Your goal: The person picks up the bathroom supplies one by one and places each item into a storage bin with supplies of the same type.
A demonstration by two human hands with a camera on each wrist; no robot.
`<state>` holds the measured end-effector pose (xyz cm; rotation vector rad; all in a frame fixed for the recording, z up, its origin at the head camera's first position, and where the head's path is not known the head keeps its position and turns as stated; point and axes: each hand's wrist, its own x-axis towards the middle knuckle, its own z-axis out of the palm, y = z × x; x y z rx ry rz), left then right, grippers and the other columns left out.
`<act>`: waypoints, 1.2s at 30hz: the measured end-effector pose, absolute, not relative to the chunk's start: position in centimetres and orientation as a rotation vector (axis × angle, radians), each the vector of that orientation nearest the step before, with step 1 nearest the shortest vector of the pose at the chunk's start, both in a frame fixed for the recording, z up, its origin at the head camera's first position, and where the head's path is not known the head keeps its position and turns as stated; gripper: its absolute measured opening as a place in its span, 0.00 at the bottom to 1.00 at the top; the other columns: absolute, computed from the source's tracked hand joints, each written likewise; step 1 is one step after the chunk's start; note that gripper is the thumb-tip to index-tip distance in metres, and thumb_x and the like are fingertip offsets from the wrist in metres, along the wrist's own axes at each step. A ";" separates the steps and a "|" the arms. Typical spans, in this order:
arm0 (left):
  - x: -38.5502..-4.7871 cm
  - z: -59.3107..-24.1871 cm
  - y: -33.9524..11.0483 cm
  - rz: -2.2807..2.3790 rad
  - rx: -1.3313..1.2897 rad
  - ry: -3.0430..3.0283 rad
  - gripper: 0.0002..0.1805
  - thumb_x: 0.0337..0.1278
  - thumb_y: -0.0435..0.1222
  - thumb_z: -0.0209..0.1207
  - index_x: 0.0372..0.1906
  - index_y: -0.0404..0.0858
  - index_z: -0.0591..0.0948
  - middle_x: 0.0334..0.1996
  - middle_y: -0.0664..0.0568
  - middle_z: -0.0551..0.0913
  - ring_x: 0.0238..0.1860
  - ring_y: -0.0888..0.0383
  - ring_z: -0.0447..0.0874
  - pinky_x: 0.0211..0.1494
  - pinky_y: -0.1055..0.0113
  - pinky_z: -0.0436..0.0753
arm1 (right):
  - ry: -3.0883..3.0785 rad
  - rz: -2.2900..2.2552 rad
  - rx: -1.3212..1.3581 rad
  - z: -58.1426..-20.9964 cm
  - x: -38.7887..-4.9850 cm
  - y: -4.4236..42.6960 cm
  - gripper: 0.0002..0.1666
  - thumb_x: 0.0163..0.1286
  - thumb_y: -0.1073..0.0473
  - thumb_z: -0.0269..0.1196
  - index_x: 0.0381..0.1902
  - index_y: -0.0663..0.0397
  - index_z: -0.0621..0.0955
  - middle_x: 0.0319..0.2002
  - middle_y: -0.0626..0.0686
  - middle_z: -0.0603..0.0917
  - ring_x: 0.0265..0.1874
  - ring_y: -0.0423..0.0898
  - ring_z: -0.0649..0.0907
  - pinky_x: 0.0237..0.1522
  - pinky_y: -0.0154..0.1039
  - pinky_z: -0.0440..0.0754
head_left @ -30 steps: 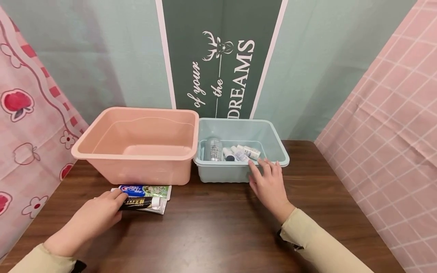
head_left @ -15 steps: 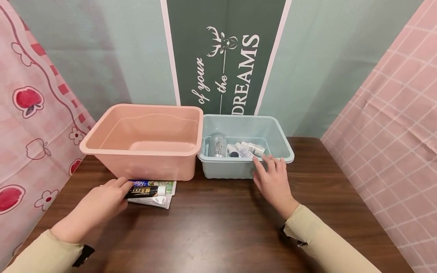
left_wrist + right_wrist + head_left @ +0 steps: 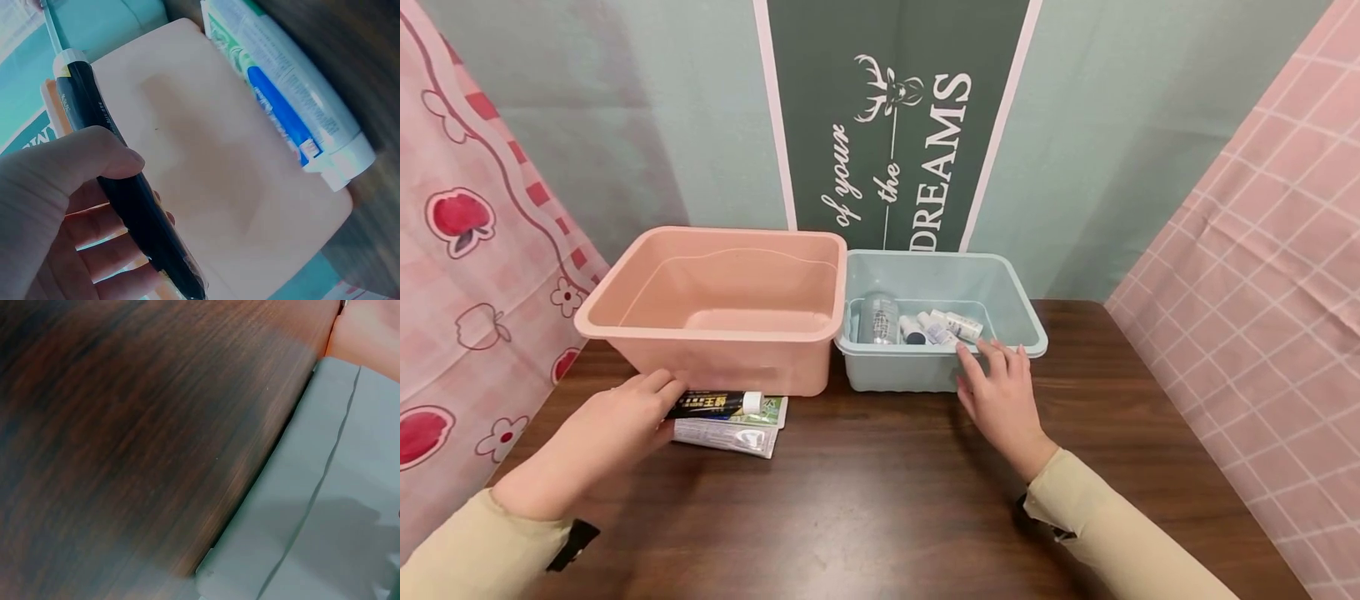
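Note:
In the head view my left hand [image 3: 613, 425] grips a black toothpaste tube [image 3: 709, 405] with a white cap, raised just in front of the pink bin [image 3: 715, 362]. The left wrist view has the thumb across this tube and the fingers behind it. Beneath it on the table lie a silver-white tube [image 3: 724, 437] and a green and blue toothpaste tube [image 3: 773, 410], partly covered. My right hand [image 3: 1004, 404] rests its fingertips at the front rim of the light blue bin [image 3: 898, 372], holding nothing. That hand is out of sight in the right wrist view.
Inside the blue bin are a clear bottle [image 3: 878, 318] and several small white tubes and bottles [image 3: 961, 326]. Both bins stand side by side at the back of the wooden table [image 3: 865, 500]. Hanging cloths enclose the back and sides.
My left hand has lifted the black tube slightly toward the pink bin, uncovering more of the silver-white tube. The right hand keeps its place at the blue rim. The head view has shifted a little.

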<state>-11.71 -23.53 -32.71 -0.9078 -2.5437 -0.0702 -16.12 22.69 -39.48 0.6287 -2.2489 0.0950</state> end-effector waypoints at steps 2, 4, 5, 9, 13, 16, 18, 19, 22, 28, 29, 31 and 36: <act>-11.9 -32.4 -23.4 -0.055 -0.903 -2.540 0.18 0.24 0.28 0.62 0.32 0.33 0.75 0.28 0.48 0.72 0.27 0.47 0.75 0.20 0.52 0.74 | -2.251 0.095 0.628 -39.4 -16.1 22.7 0.28 0.58 0.58 0.60 0.57 0.58 0.74 0.48 0.69 0.71 0.48 0.69 0.71 0.50 0.71 0.62; -11.9 -32.0 -23.3 -0.042 -0.893 -2.548 0.17 0.25 0.28 0.62 0.31 0.33 0.75 0.27 0.48 0.72 0.26 0.47 0.74 0.18 0.52 0.73 | -2.253 0.094 0.629 -39.4 -16.1 22.7 0.27 0.58 0.57 0.59 0.57 0.58 0.74 0.48 0.69 0.71 0.49 0.69 0.71 0.50 0.71 0.62; -11.9 -31.9 -23.3 -0.035 -0.886 -2.556 0.16 0.25 0.28 0.61 0.31 0.33 0.75 0.27 0.48 0.72 0.26 0.47 0.74 0.18 0.52 0.72 | -2.252 0.094 0.630 -39.4 -16.1 22.6 0.27 0.58 0.58 0.59 0.57 0.58 0.74 0.48 0.69 0.71 0.48 0.69 0.71 0.50 0.71 0.62; -12.0 -31.3 -23.2 -0.013 -0.874 -2.583 0.16 0.27 0.28 0.63 0.31 0.33 0.74 0.27 0.48 0.71 0.27 0.48 0.74 0.19 0.52 0.73 | -2.251 0.091 0.629 -39.4 -16.1 22.6 0.27 0.58 0.57 0.58 0.57 0.58 0.74 0.48 0.69 0.71 0.49 0.69 0.71 0.50 0.71 0.62; -12.3 -30.3 -23.4 -0.030 -0.898 -2.552 0.20 0.26 0.28 0.68 0.32 0.34 0.73 0.29 0.47 0.72 0.28 0.48 0.75 0.24 0.51 0.75 | -2.239 0.100 0.631 -39.3 -16.1 22.6 0.27 0.58 0.57 0.57 0.57 0.58 0.74 0.48 0.68 0.71 0.48 0.69 0.72 0.50 0.71 0.63; -12.7 -29.6 -23.6 -0.051 -0.924 -2.507 0.21 0.24 0.28 0.67 0.33 0.34 0.73 0.31 0.47 0.73 0.28 0.49 0.75 0.26 0.50 0.76 | -2.236 0.102 0.633 -39.3 -16.0 22.5 0.27 0.58 0.58 0.57 0.56 0.58 0.74 0.48 0.68 0.71 0.48 0.68 0.72 0.50 0.71 0.63; -12.9 -29.2 -23.7 -0.064 -0.941 -2.488 0.21 0.24 0.28 0.66 0.33 0.35 0.73 0.30 0.48 0.73 0.27 0.49 0.75 0.25 0.51 0.75 | -2.239 0.102 0.633 -39.3 -16.0 22.5 0.26 0.58 0.58 0.57 0.56 0.58 0.75 0.48 0.68 0.71 0.48 0.68 0.72 0.49 0.71 0.63; -13.1 -29.1 -23.7 -0.065 -0.949 -2.485 0.21 0.24 0.28 0.66 0.33 0.35 0.72 0.30 0.48 0.73 0.27 0.50 0.75 0.25 0.51 0.75 | -2.241 0.101 0.631 -39.3 -16.0 22.5 0.26 0.59 0.58 0.57 0.56 0.58 0.75 0.48 0.68 0.71 0.48 0.68 0.72 0.49 0.71 0.63; -13.4 -28.8 -23.8 -0.072 -0.969 -2.474 0.20 0.24 0.28 0.66 0.33 0.35 0.73 0.28 0.49 0.73 0.26 0.50 0.74 0.25 0.52 0.75 | -2.234 0.105 0.630 -39.3 -16.0 22.5 0.25 0.59 0.58 0.56 0.56 0.58 0.75 0.48 0.68 0.72 0.48 0.68 0.72 0.49 0.71 0.63; -13.6 -28.3 -23.7 -0.075 -0.972 -2.489 0.20 0.26 0.28 0.64 0.35 0.35 0.74 0.25 0.53 0.72 0.24 0.53 0.74 0.22 0.54 0.74 | -2.220 0.105 0.640 -39.2 -16.4 22.3 0.24 0.61 0.57 0.54 0.55 0.57 0.75 0.47 0.67 0.72 0.47 0.68 0.72 0.49 0.70 0.64; -13.7 -28.1 -23.7 -0.072 -0.977 -2.487 0.20 0.27 0.28 0.64 0.35 0.35 0.74 0.24 0.53 0.72 0.24 0.53 0.74 0.22 0.55 0.74 | -2.221 0.103 0.638 -39.3 -16.4 22.3 0.25 0.60 0.57 0.55 0.55 0.57 0.75 0.47 0.67 0.72 0.47 0.67 0.72 0.49 0.70 0.64; -13.9 -27.9 -23.5 -0.072 -0.996 -2.476 0.21 0.27 0.28 0.65 0.37 0.35 0.75 0.25 0.52 0.72 0.24 0.53 0.74 0.22 0.55 0.74 | -2.228 0.099 0.634 -39.3 -16.3 22.4 0.26 0.57 0.58 0.58 0.55 0.57 0.75 0.47 0.67 0.72 0.47 0.68 0.73 0.49 0.70 0.64; -14.4 -27.5 -23.2 -0.076 -1.035 -2.430 0.17 0.26 0.29 0.66 0.31 0.35 0.74 0.22 0.53 0.69 0.20 0.56 0.71 0.20 0.58 0.72 | -2.228 0.101 0.628 -39.4 -16.2 22.5 0.26 0.58 0.58 0.58 0.56 0.58 0.75 0.47 0.68 0.72 0.47 0.68 0.73 0.49 0.70 0.64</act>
